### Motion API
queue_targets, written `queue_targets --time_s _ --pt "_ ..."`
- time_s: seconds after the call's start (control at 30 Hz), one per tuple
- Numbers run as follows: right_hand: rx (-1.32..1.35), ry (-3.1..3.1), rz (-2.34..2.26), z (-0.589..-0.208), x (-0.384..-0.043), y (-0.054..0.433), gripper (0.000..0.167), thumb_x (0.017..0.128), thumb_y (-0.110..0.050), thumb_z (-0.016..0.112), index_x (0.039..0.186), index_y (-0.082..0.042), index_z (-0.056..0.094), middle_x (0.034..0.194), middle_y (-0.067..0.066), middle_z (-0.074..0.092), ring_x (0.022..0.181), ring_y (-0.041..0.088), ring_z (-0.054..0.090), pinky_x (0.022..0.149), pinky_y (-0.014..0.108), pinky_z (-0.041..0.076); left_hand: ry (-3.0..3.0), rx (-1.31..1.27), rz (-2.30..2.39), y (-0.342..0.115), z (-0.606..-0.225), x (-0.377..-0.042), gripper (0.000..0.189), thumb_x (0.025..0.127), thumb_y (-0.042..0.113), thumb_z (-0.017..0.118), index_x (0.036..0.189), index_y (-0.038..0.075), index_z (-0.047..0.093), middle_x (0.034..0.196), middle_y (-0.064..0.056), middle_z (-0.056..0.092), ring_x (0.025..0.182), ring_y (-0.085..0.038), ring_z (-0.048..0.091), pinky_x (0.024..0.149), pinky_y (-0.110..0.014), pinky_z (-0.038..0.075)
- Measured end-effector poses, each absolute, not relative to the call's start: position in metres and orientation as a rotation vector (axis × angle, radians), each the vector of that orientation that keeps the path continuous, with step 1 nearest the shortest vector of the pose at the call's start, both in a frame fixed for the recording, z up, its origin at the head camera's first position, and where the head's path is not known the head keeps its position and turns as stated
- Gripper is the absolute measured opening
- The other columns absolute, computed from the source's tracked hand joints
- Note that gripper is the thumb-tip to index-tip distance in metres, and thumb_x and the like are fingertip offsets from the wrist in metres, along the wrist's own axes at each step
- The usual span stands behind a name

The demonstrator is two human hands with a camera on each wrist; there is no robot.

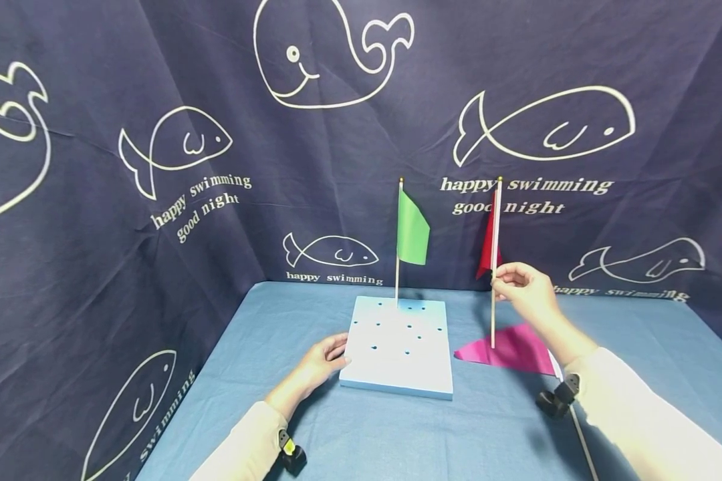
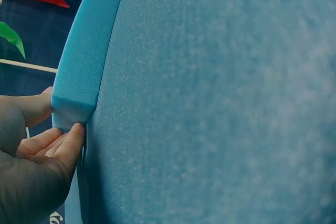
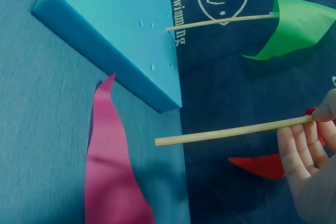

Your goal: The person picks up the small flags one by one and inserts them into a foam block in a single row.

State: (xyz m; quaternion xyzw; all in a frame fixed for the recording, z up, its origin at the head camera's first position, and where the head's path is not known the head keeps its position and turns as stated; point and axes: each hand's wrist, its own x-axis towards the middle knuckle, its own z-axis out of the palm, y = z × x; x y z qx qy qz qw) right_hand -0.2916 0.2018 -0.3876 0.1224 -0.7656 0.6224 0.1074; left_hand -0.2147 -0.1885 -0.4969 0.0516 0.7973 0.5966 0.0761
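Observation:
A light-blue foam board [image 1: 397, 367] with several small holes lies on the table. My left hand [image 1: 323, 361] holds its left edge; in the left wrist view, the thumb is at the top face and the fingers [image 2: 71, 145] are against the side. A green flag [image 1: 412, 230] stands upright, its stick in a hole near the board's back. To the right of the board, my right hand [image 1: 526, 290] pinches the wooden stick of a red flag [image 1: 488, 240]. The stick's lower end [image 3: 163, 141] hangs free, and the cloth is partly hidden behind the fingers in the right wrist view.
A pink triangular flag [image 1: 511, 351] lies flat on the blue tablecloth [image 1: 361, 441] beneath my right hand, its stick reaching toward the front. Behind the table hangs a dark blue curtain [image 1: 349, 160] printed with white fish and whales.

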Motion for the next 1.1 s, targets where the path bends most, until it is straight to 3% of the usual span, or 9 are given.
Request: queue_targets --time_s 0.17,0.73,0.97,1.1 --pt "0.371 -2.240 1.838 -0.387 -0.294 0.191 0.012 0.086 0.006 0.063 0.096 0.010 0.059 0.068 -0.015 0.063 0.059 0.000 0.064 0.058 0.022 0.059 2.393 0.156 1.787 -0.188 -0.496 -0.214 0.053 0.093 0.007 0.063 0.142 -0.004 0.043 0.142 -0.025 0.049 0.135 -0.036 0.045 0.108 -0.040 0.043" --pt "0.312 -2.166 1.962 -0.390 -0.309 0.164 0.010 0.086 0.007 0.062 0.095 0.002 0.061 0.070 -0.012 0.062 0.061 0.000 0.063 0.062 0.026 0.061 2.386 0.164 1.796 -0.189 -0.496 -0.214 0.053 0.094 0.007 0.063 0.141 -0.005 0.043 0.142 -0.025 0.049 0.135 -0.036 0.044 0.108 -0.040 0.043" --pt "0.312 -2.136 1.998 -0.389 -0.310 0.153 0.021 0.086 0.009 0.061 0.104 0.018 0.055 0.068 -0.013 0.061 0.062 -0.001 0.062 0.062 0.024 0.060 2.383 0.179 1.810 -0.189 -0.497 -0.215 0.054 0.093 0.007 0.063 0.141 -0.006 0.043 0.142 -0.025 0.048 0.135 -0.037 0.044 0.107 -0.038 0.045" --pt "0.290 -2.140 2.004 -0.390 -0.311 0.147 0.025 0.086 0.009 0.060 0.107 0.020 0.054 0.067 -0.013 0.061 0.061 -0.001 0.062 0.062 0.025 0.061 2.386 0.174 1.797 -0.189 -0.498 -0.215 0.054 0.093 0.007 0.063 0.142 -0.005 0.042 0.142 -0.025 0.048 0.135 -0.036 0.044 0.107 -0.038 0.045"
